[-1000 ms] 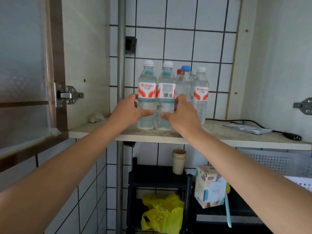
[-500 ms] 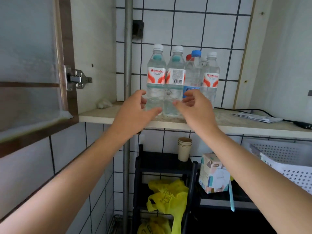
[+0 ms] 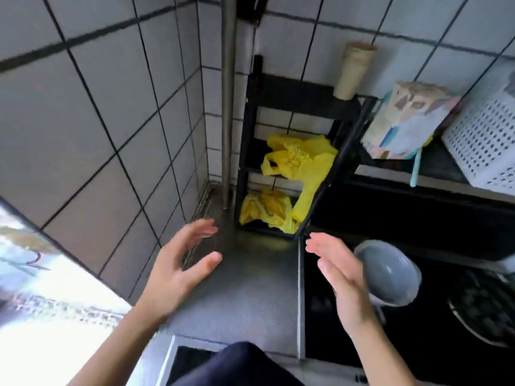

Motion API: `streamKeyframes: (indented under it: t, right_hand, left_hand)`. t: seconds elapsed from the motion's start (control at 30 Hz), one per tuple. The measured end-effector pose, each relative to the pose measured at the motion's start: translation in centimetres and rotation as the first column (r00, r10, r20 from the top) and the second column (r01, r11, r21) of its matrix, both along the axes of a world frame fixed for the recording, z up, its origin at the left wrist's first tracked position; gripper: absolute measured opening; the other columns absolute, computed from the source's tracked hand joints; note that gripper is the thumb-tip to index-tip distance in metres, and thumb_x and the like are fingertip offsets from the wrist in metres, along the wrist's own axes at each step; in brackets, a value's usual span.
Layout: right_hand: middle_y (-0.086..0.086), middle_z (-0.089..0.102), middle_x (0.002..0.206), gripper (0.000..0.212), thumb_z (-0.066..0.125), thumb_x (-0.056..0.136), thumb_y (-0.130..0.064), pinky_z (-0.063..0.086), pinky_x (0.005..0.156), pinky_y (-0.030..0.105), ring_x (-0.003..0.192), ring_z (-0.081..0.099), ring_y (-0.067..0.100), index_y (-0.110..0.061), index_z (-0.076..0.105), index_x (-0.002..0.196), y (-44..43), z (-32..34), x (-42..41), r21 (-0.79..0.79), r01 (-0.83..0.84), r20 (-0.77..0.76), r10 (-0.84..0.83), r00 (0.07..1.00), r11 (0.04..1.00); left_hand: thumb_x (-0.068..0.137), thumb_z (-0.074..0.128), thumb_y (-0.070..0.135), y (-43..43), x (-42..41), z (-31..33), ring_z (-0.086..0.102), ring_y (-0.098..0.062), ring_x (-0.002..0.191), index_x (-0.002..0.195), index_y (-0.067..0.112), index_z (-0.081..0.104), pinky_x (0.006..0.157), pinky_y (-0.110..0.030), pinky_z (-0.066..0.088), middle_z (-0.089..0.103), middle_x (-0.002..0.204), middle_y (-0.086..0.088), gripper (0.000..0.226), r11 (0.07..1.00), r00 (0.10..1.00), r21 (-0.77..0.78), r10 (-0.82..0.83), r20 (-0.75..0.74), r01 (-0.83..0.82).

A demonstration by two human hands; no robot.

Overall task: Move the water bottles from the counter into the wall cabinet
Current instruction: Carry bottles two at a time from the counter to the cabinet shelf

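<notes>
At 7 o'clock the left hand [image 3: 178,271] hovers over the steel counter [image 3: 250,288], fingers spread and loosely bent, holding nothing; at 5 o'clock the right hand [image 3: 342,277] faces it palm inward, fingers nearly straight, also empty. The two are well apart. Just beyond the right hand, at 4 o'clock, sits a grey bowl [image 3: 390,274]. Farther, at 12 o'clock, a black rack [image 3: 292,90] holds yellow bags [image 3: 301,160], with stacked paper cups [image 3: 354,71] on top. The water bottles are out of view, so their place cannot be told
</notes>
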State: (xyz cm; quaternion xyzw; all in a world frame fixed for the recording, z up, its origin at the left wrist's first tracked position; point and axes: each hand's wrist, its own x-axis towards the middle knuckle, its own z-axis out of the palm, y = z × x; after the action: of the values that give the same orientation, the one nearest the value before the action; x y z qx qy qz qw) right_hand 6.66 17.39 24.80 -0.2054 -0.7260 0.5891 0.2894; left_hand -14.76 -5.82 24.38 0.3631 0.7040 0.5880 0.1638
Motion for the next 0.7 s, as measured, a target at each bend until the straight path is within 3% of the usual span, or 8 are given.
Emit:
streamKeyframes:
  t: [0.07,0.13,0.23,0.3,0.37,0.43,0.57,0.7]
  right_hand:
    - [-0.01,0.076,0.129,0.041,0.058,0.09,-0.018,0.048,0.105,0.015,0.128,0.066,0.012,-0.005,0.071,0.127,-1.8,-5.2,2.2,-0.083,-0.02,0.124,0.031,0.992,0.996]
    - [-0.011,0.076,0.129,0.04,0.061,0.088,-0.019,0.048,0.105,0.015,0.128,0.067,0.012,-0.01,0.072,0.126,-3.4,-9.1,4.3,-0.17,-0.011,0.221,0.049,0.974,0.985]
    - [-0.016,0.077,0.126,0.033,0.068,0.093,-0.007,0.051,0.107,0.018,0.125,0.068,0.011,-0.011,0.07,0.126,-5.2,-13.4,6.8,-0.263,0.018,0.335,0.074,0.939,0.965]
    - [-0.01,0.079,0.124,0.034,0.06,0.099,0.007,0.051,0.105,0.017,0.128,0.066,0.013,-0.009,0.069,0.128,-6.3,-15.2,7.7,-0.3,0.057,0.38,0.064,0.923,0.952]
    - [0.001,0.076,0.132,0.038,0.054,0.101,0.008,0.05,0.105,0.015,0.13,0.066,0.017,-0.011,0.068,0.13,-7.3,-16.2,7.9,-0.337,0.089,0.392,0.054,0.918,0.937]
    - [0.008,0.072,0.137,0.039,0.052,0.102,0.009,0.05,0.108,0.018,0.131,0.066,0.017,-0.007,0.065,0.135,-7.5,-16.7,7.7,-0.355,0.096,0.402,0.058,0.914,0.93]
    - [0.006,0.073,0.136,0.041,0.049,0.103,0.009,0.051,0.106,0.018,0.129,0.067,0.015,-0.004,0.063,0.139,-6.5,-16.9,7.8,-0.362,0.086,0.42,0.08,0.904,0.928]
    - [0.005,0.073,0.136,0.04,0.05,0.104,0.006,0.05,0.108,0.019,0.13,0.066,0.013,-0.011,0.065,0.136,-4.6,-16.7,7.7,-0.4,-0.011,0.412,0.191,0.891,0.916]
  left_hand:
    - [0.084,0.076,0.05,-2.7,1.9,-4.7,0.067,-0.015,0.129,0.135,0.028,0.068,0.114,-0.035,0.05,0.073,0.134,0.006,0.056,0.997,0.996,-0.072,0.023,0.091,-0.017]
    - [0.081,0.077,0.052,-5.4,3.8,-8.4,0.069,-0.01,0.124,0.133,0.037,0.068,0.109,-0.025,0.052,0.074,0.13,0.01,0.054,0.989,0.979,-0.137,0.079,0.189,-0.053]
    - [0.078,0.076,0.053,-8.4,6.3,-12.3,0.071,-0.007,0.118,0.131,0.037,0.068,0.103,-0.013,0.051,0.076,0.124,0.014,0.056,0.971,0.943,-0.212,0.169,0.288,-0.109]
    - [0.077,0.076,0.05,-9.5,7.9,-14.5,0.071,-0.014,0.119,0.132,0.027,0.066,0.106,-0.021,0.052,0.078,0.122,0.008,0.061,0.962,0.915,-0.23,0.218,0.34,-0.143]
    - [0.076,0.075,0.048,-10.0,9.3,-15.9,0.07,-0.017,0.12,0.132,0.022,0.065,0.109,-0.03,0.052,0.078,0.121,0.0,0.062,0.96,0.879,-0.229,0.246,0.408,-0.163]
    - [0.077,0.075,0.047,-10.2,10.4,-16.7,0.069,-0.017,0.121,0.134,0.022,0.065,0.108,-0.028,0.051,0.077,0.125,-0.005,0.063,0.958,0.845,-0.226,0.265,0.464,-0.177]
    - [0.079,0.075,0.049,-10.5,12.1,-17.1,0.069,-0.01,0.121,0.132,0.037,0.067,0.106,-0.02,0.052,0.076,0.127,0.008,0.055,0.931,0.796,-0.237,0.362,0.485,-0.279]
    - [0.08,0.077,0.051,-10.3,15.4,-17.3,0.067,-0.017,0.129,0.129,0.047,0.069,0.112,-0.04,0.05,0.075,0.131,0.004,0.05,0.903,0.772,-0.265,0.428,0.471,-0.338]
